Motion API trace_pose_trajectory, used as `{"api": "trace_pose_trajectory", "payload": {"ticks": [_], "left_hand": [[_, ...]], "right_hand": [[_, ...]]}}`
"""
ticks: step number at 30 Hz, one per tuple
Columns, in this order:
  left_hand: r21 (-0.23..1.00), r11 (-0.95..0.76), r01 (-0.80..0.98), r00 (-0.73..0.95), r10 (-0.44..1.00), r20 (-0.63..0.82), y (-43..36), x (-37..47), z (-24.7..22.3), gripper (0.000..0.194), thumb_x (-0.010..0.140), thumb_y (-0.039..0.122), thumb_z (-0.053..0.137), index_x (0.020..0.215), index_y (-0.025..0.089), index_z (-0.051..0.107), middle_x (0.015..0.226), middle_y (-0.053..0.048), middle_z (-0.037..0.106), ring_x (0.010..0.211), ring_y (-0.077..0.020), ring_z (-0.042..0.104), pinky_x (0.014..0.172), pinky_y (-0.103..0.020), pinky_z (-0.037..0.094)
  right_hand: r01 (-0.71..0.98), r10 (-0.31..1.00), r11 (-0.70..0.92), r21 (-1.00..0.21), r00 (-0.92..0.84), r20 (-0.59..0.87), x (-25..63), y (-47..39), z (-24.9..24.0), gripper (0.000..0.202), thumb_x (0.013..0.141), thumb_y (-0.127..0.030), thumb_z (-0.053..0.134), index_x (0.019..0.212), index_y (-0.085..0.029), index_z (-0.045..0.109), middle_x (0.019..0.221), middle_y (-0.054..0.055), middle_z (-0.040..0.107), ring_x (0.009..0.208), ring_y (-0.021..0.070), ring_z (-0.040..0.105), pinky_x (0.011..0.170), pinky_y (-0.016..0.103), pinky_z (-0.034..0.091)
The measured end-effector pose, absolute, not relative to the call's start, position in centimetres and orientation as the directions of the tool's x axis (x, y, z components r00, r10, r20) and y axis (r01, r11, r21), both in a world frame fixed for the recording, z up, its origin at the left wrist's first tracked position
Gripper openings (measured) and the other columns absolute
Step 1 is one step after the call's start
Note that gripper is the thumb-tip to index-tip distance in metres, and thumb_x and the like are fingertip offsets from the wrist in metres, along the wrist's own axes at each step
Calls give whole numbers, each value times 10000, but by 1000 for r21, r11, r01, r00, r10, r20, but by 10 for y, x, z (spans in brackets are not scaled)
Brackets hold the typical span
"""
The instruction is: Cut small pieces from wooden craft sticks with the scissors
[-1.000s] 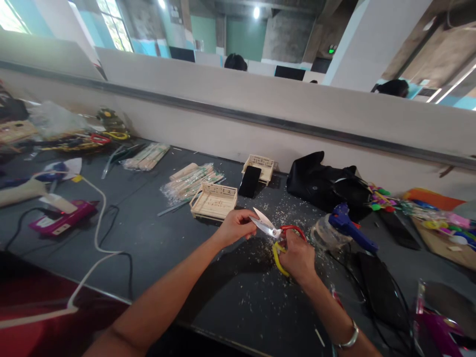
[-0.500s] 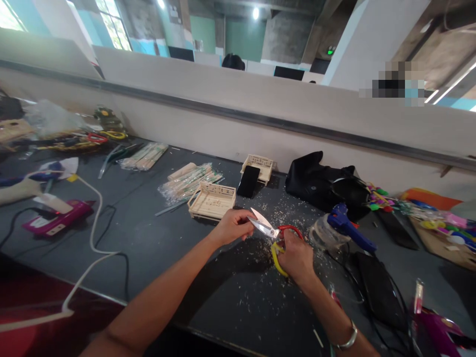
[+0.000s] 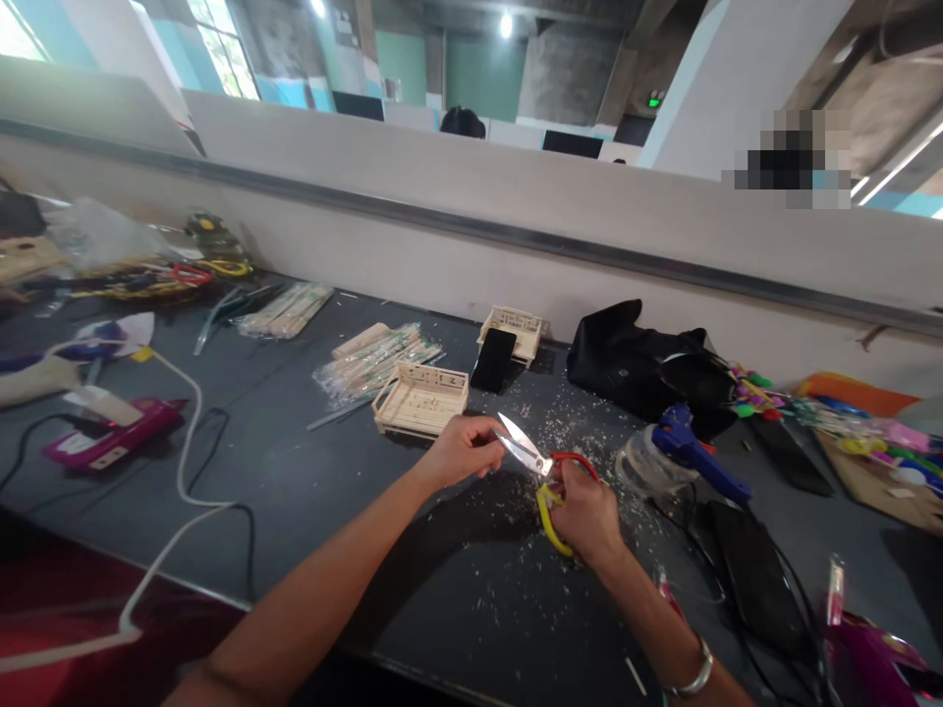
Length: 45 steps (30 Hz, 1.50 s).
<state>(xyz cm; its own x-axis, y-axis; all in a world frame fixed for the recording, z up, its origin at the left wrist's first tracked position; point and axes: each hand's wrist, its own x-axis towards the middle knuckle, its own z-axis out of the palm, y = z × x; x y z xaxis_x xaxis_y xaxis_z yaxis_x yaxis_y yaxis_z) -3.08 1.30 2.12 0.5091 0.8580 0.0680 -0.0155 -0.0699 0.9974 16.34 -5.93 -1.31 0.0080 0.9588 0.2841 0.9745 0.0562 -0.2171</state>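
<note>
My right hand (image 3: 587, 511) grips the red and yellow handles of a pair of scissors (image 3: 543, 465), whose blades point up and left, slightly apart. Near the blade tips my left hand (image 3: 466, 454) is pinched closed; what its fingertips hold is too small to name. Just behind my left hand stands a small wooden tray-like frame (image 3: 421, 398) made of sticks. Farther back, a dark phone (image 3: 493, 360) leans on a second stick model (image 3: 519, 332). Small pale clippings lie scattered on the dark table (image 3: 295, 491) around my hands.
A blue glue gun (image 3: 696, 457) rests on a clear jar (image 3: 646, 462) at the right, beside a black bag (image 3: 640, 363) and cables. Bagged wooden sticks (image 3: 383, 358) lie left of centre, with a magenta power strip (image 3: 118, 432) farther left.
The scissor blades have shifted slightly. Both hands stay nearly in place, my left still pinched and my right still on the handles.
</note>
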Motion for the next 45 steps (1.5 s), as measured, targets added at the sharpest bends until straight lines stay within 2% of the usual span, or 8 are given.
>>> {"api": "trace_pose_trajectory", "payload": {"ticks": [7, 12, 16, 21, 27, 37, 40, 45], "left_hand": [[995, -90, 30, 494, 867, 64, 10, -27, 21, 184, 692, 301, 590, 609, 143, 546, 489, 36, 556, 356, -40, 443, 383, -160, 328], [986, -160, 48, 480, 869, 118, 9, -25, 20, 222, 732, 362, 580, 716, 142, 607, 500, 36, 549, 382, -50, 442, 404, -172, 345], [920, -376, 112, 422, 856, 299, 7, -27, 22, 210, 772, 341, 548, 732, 153, 634, 554, 1, 600, 474, -84, 492, 486, -203, 397], [700, -655, 285, 311, 754, 579, 5, -31, 26, 206, 807, 301, 493, 729, 178, 639, 621, -26, 631, 555, -118, 517, 568, -241, 415], [651, -565, 507, 70, 780, 622, 22, -58, 46, 216, 834, 277, 461, 743, 169, 624, 666, -20, 621, 606, -128, 529, 572, -235, 396], [296, -426, 855, 295, 868, 399, 66, -109, 22, 148, 742, 175, 528, 697, 209, 665, 722, -24, 666, 707, -179, 595, 645, -271, 437], [253, -446, 858, 303, 838, 453, 67, -107, 17, 172, 759, 146, 508, 757, 203, 671, 756, -36, 669, 720, -179, 597, 658, -278, 443], [255, -571, 781, 256, 664, 703, 52, -89, 36, 217, 839, 257, 493, 666, 194, 608, 672, -28, 615, 679, -157, 568, 645, -272, 436]], "right_hand": [[970, 974, 0, -244, 56, 222, 164, -59, -13, 192, 653, -162, 552, 833, -203, 603, 717, 20, 698, 614, 158, 636, 542, 213, 364], [959, 965, -127, -255, 179, 194, 167, -54, -10, 158, 656, -116, 573, 791, -190, 605, 696, 19, 672, 612, 147, 611, 530, 207, 329], [945, 959, -182, -272, 232, 164, 167, -50, -4, 160, 666, -105, 578, 794, -195, 613, 715, 13, 667, 621, 138, 595, 525, 204, 303], [927, 955, -225, -299, 271, 122, 168, -47, -4, 137, 669, -121, 583, 768, -210, 614, 674, -5, 641, 577, 129, 560, 509, 210, 267], [891, 937, -279, -359, 335, 103, 173, -44, -5, 148, 708, -122, 554, 790, -214, 635, 675, 10, 640, 564, 136, 542, 515, 219, 269], [863, 930, -284, -417, 355, 101, 177, -42, -8, 141, 711, -160, 560, 797, -221, 654, 670, 11, 642, 558, 140, 534, 508, 223, 272], [858, 929, -278, -432, 355, 106, 178, -42, -8, 121, 704, -170, 564, 774, -224, 647, 633, 1, 625, 545, 136, 528, 500, 218, 272], [826, 914, -249, -506, 374, 159, 181, -40, -16, 104, 668, -170, 554, 719, -219, 630, 568, -15, 589, 500, 126, 490, 494, 220, 276]]}}
